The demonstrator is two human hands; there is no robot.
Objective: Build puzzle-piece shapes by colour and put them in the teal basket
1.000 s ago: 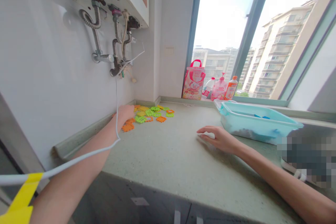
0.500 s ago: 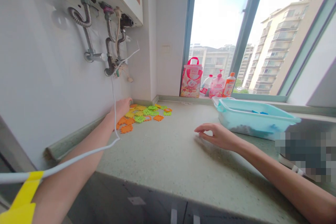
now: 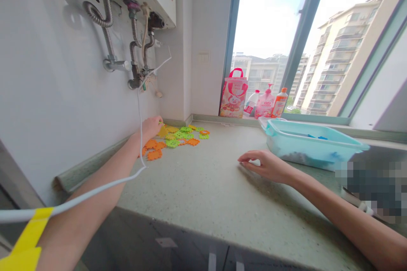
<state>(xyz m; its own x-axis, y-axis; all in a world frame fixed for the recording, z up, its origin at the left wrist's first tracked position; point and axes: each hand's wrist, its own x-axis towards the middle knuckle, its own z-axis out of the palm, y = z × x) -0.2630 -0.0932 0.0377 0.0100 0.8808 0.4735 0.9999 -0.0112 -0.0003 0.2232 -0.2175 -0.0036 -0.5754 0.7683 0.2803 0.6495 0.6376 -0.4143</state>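
Note:
My left hand reaches to the back left of the grey countertop, fingers pinched on a yellow toy piece lifted slightly at the edge of a pile of orange, green and yellow interlocking plastic pieces. My right hand rests flat on the counter, fingers stretched out, just left of a light blue plastic bin that holds a few blue pieces.
A white cable hangs from the pipes under a wall heater and drapes over my left arm. A pink bag and detergent bottles stand on the windowsill. A blurred dark object lies at right.
My left hand has closed on a yellow piece at the near edge of the pile and raised it a little. My right hand stays in nearly the same spot.

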